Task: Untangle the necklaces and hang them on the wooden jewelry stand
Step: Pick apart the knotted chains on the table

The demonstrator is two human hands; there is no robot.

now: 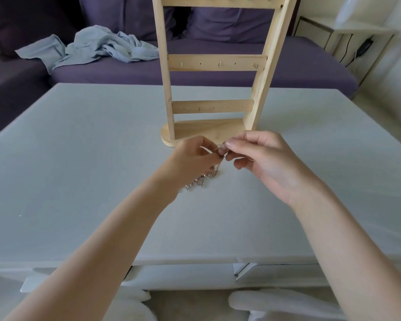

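Untangling step was in hand, nothing hung yet: hooks on the pale wooden ladder-shaped jewelry stand (214, 63) were all bare. Left hand (195, 158) and right hand (259, 158) both pinched the raised end of the thin silver chain necklaces (200, 181), fingertips nearly touching, just in front of the stand's rounded base. The rest of the chain, with small metal charms, lay bunched on the matte grey bench (79, 170) below the left hand. My read: next move needed a fine pull-apart at the knot or clasp, too small to tell which, then a lift to a hook.
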